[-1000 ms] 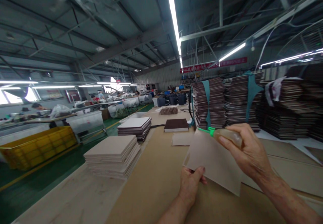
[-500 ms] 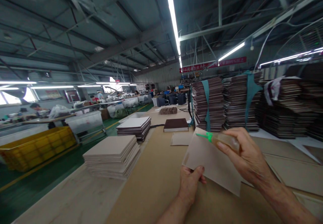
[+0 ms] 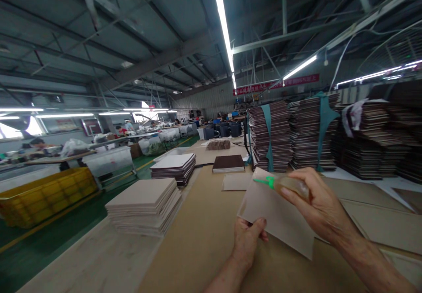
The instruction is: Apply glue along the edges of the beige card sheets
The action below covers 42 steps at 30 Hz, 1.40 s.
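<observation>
My left hand (image 3: 248, 237) pinches the near corner of a tan cardboard sheet (image 3: 275, 211), holding it tilted up above the brown table (image 3: 194, 240). My right hand (image 3: 316, 205) grips a small clear glue bottle (image 3: 292, 184). The bottle's green nozzle (image 3: 263, 181) points left and touches the sheet near its upper edge.
A stack of pale square boards (image 3: 145, 205) lies to the left, with a darker-edged stack (image 3: 174, 165) behind it. A dark board (image 3: 228, 163) and a loose tan sheet (image 3: 233, 182) lie ahead. Tall bundled stacks (image 3: 270, 134) fill the right. A yellow crate (image 3: 42, 196) stands on the green floor.
The bottle's nozzle has slid a little leftward and down along the sheet's upper edge. My left hand keeps its hold on the sheet's corner.
</observation>
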Motion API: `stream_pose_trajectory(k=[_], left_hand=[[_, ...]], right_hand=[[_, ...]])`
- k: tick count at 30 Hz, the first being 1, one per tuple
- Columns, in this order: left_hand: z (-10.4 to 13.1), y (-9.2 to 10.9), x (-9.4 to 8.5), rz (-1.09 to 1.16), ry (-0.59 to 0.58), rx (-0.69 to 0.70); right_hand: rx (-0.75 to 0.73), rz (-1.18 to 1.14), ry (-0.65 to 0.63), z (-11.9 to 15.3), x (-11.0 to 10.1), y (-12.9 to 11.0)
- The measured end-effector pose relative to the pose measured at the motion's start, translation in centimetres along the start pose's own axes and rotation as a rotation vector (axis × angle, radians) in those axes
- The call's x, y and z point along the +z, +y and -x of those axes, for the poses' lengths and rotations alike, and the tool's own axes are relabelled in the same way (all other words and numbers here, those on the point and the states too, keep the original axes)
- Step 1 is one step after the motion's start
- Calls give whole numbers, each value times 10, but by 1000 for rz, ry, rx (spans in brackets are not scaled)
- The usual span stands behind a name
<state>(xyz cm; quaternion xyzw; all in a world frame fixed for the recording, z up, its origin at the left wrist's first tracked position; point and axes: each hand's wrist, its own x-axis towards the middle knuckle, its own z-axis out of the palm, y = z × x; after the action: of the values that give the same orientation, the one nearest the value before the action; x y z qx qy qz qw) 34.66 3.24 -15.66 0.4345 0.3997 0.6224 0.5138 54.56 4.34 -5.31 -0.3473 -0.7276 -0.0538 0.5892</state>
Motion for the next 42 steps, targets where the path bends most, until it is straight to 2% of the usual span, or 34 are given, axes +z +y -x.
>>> stream_pose_trajectory(k=[2,6,10,14,16,22,26,32,37,42], left_hand=[[0,0,0,-4,2,-3],[-1,-1,-1,-5,4,0],[-2,-3,-2,1,-10,13],[-2,-1,-2,28,-5,5],[-1,0,-2,40,-5,-3],[2,3,-2,2,-51,10],[1,4,-2,9,-45,15],[2,6,-1,5,-68,4],[1,7,-2,28,-44,14],[-1,4,-4,32,-64,31]], right_hand=[[-3,21,64,1,0,2],[-36,21,31,1,-1,5],[-58,124,71,-2,-6,7],[-90,227,-29,0,-16,8],[-100,255,-39,1,-20,7],[-156,255,-25,-3,-22,1],[-143,286,-69,-2,-25,2],[-171,264,-33,-3,-30,-4],[-144,305,-78,0,-34,-2],[-183,274,-37,0,-36,-7]])
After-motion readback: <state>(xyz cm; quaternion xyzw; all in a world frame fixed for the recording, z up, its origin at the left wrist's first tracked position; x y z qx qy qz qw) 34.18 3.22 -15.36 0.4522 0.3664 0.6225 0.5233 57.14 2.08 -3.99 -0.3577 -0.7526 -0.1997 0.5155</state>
